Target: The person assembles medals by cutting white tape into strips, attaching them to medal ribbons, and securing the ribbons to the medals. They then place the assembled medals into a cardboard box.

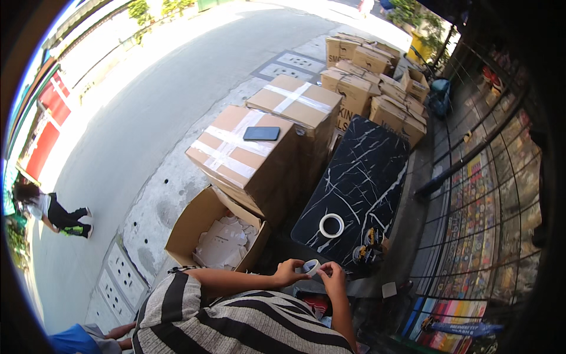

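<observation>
In front of my striped top, both hands meet at a small white roll of tape [314,272]. The fingers of my left hand [289,273] are closed round its left side. At its right edge, the thumb and fingers of my right hand [332,275] pinch together; whether a loose tape end is between them is too small to tell. Just beyond, another roll of tape [323,231], pale and wider, lies flat on a black marble-patterned tabletop [359,171]. Dark items with yellow marks [367,251] sit near that table's right corner.
Left of my hands stands an open carton [183,233] with white paper pieces inside. Beyond it are taped cartons [300,100], one bearing a phone [262,133]. More boxes [354,85] are stacked farther off. A wire grille [471,159] runs along the right. One person [56,209] is on the road.
</observation>
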`<state>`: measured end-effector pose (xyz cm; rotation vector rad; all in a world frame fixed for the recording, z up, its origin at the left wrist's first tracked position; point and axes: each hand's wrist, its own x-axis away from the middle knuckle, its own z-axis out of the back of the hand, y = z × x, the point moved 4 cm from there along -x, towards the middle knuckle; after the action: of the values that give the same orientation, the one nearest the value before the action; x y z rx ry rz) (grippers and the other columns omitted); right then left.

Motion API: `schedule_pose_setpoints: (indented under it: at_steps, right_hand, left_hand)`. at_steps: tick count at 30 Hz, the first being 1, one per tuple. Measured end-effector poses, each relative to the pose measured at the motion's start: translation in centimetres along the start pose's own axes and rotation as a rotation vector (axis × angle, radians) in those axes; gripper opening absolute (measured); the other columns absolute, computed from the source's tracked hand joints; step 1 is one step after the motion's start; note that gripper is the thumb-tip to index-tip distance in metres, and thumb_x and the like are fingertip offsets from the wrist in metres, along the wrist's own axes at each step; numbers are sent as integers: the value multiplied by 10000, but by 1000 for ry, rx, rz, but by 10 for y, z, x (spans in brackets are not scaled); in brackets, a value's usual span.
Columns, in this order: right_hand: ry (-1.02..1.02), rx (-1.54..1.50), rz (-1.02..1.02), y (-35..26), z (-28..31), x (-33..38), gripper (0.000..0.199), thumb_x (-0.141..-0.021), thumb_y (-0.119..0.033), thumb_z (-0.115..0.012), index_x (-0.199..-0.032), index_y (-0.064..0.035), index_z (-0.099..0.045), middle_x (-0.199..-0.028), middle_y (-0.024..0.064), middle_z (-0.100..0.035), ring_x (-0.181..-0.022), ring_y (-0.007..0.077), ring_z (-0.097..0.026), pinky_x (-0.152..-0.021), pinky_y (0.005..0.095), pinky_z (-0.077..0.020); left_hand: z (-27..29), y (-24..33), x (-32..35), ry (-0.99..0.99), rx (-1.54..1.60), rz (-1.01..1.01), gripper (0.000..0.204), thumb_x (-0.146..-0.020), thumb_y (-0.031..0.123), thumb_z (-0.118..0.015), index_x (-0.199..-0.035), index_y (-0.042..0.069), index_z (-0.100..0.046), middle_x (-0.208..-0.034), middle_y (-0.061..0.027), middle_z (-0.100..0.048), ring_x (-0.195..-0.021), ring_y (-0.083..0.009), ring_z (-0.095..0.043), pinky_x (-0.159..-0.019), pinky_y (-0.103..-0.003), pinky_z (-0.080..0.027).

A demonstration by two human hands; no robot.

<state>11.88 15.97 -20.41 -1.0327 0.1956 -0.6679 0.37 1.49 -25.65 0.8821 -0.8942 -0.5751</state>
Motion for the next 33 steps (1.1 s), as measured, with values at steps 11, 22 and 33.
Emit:
schedule_pose_setpoints:
  at_steps: [11,22,33]
  right_hand:
    - [0,361,249,-37,1,-4,147,-818,-138,-748,-861,0,-725,-858,149,-705,-774,297,-650,-696,387,-507]
    - [-341,31,-43,20,-22,-44,124,-867,-98,-662,-858,23,-638,-726,55,-638,-649,105,-564,-611,271,-454]
    - [-237,284,344,-6,-45,-20,153,-798,-143,-655,-876,-68,-546,-879,74,-579,-844,266,-579,-821,392,-386]
  left_hand:
    - [0,14,-4,196,52,-3,532,-593,330,-842,-1058,128,-680,-984,-57,-692,-1009,-260,-637,-849,-462,-343]
    - [8,-11,-8,144,-97,-89,586,-682,439,-803,-1125,73,-688,-1062,-133,-694,-1035,-284,-622,-961,-406,-332]
    - [-14,-68,-43,-115,450,60,135,-819,127,-763,-854,23,-684,-780,31,-650,-714,-29,-559,-642,-215,-447]
